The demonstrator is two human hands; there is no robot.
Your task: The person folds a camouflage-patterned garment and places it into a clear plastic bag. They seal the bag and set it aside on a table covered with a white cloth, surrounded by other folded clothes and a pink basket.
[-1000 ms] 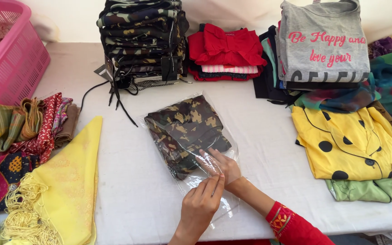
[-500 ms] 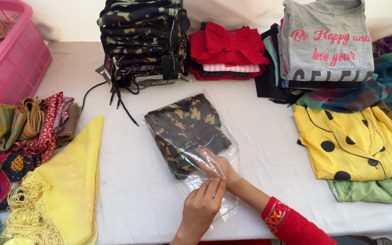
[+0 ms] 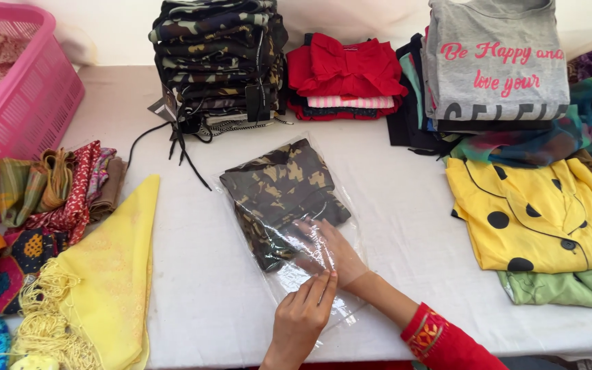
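Camo shirt (image 3: 279,195) sits in a clear plastic bag (image 3: 310,274), mid desk (image 3: 405,226), just in front of the camo stack (image 3: 217,62). Right hand (image 3: 327,250) is inside the bag's open end, fingers spread flat vs. the shirt, gripping nothing. Left hand (image 3: 303,318) pinches the bag's near edge w/ fingertips. Yellow scarf (image 3: 114,274) lies to the left, yellow dotted shirt (image 3: 536,219) to the right.

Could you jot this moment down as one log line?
right hand: inside clear bag, on camouflage garment | left hand: pinching bag's open edge | white table
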